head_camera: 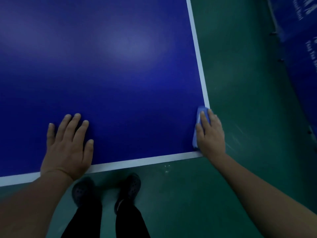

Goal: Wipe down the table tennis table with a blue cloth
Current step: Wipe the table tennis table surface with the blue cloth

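Blue cloth (199,121) lies at table's (120,66) near right corner, pressed flat under right hand (211,133). Left hand (68,145) rests flat, fingers spread, by table's near edge.

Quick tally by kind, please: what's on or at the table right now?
Hands: 2, left hand flat on the table, right hand pressing the cloth
Blue cloth: 1
Shoes: 2
Total: 5

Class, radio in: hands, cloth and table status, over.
Left hand flat on table, open. Right hand pressing blue cloth at the near right corner. Nothing in the way.
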Tool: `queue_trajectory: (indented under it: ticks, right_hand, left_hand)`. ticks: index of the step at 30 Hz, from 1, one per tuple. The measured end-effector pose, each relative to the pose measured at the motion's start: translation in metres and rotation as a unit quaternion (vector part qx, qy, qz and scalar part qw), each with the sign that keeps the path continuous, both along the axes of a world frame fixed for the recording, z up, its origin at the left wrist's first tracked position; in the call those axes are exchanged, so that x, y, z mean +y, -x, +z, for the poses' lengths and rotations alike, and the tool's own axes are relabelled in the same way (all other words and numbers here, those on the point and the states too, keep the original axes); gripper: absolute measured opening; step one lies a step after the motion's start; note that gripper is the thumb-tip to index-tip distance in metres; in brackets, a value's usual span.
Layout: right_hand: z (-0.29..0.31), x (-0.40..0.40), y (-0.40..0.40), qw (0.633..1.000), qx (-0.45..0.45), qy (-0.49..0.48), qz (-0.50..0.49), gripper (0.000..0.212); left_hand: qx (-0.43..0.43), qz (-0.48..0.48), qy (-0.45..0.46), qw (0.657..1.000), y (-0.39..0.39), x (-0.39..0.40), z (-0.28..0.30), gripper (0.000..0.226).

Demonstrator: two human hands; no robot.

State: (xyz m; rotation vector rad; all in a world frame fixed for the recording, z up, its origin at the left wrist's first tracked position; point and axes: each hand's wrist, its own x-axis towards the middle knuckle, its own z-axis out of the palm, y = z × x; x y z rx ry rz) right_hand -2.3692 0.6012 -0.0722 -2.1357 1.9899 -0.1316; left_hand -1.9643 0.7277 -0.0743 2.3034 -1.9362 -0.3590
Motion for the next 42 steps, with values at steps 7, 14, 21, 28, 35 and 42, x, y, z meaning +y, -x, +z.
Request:
queue_trajectory:
  ticks: [7, 14, 21, 28, 35, 42]
  right_hand:
    - [0.015, 0.040, 0.038, 0.986, -0.065, -0.037, -0.150, 0.039]
    - [0.039, -0.002, 0.007, 0.981, -0.124, 0.084, -0.125, 0.042]
    - [0.002, 0.029, -0.137, 0.993, -0.075, 0.073, 0.062, 0.046]
    - [0.006, 0.032, -0.072, 0.997, 0.009, 0.054, 0.059, 0.043]
    - [0.010, -0.013, -0.149, 0.998, 0.031, 0.030, -0.049, 0.050]
    - [0.005, 0.019, -0.181, 0.925, 0.102, -0.006, 0.367, 0.060]
  left_hand:
    - [0.007, 0.001, -0.003, 1.000, 0.000, 0.000, 0.000, 0.068]
    - [0.013, 0.001, -0.002, 1.000, 0.000, 0.000, 0.000, 0.068]
    - [0.016, -0.005, 0.004, 1.000, -0.002, 0.001, 0.001, 0.067]
    - [0.050, -0.012, 0.022, 0.998, -0.007, 0.001, 0.003, 0.071]
    - [0.122, -0.013, 0.043, 0.991, -0.011, 0.002, 0.008, 0.073]
    - [0.054, 0.051, 0.058, 0.996, -0.057, 0.041, 0.015, 0.063]
